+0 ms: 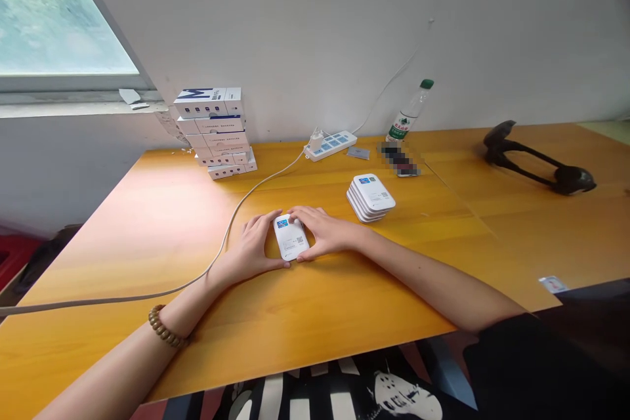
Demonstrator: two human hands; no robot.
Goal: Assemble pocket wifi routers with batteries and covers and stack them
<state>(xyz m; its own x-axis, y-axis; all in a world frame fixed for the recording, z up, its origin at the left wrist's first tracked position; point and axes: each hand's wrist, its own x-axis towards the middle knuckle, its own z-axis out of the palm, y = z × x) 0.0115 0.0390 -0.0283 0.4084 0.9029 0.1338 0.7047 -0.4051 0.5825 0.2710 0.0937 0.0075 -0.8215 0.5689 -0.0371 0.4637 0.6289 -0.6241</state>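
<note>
Hands together: left hand [251,248] and right hand [327,233] clasp a white device [291,237] from both sides, steadying it on the table [123,256] near a stack of matching devices [371,197].

I count two hands, my left hand [251,249] and right hand [327,233], one white device [291,237], a stack [371,197] of about four more, one power strip [331,145], and one water bottle [410,111].

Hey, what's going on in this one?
A person is holding a white rounded device flat on a yellow wooden table, gripping it between their left hand and right hand. A stack of similar white devices sits beyond the right hand. Farther back are a pile of white boxes and a power strip.
</note>
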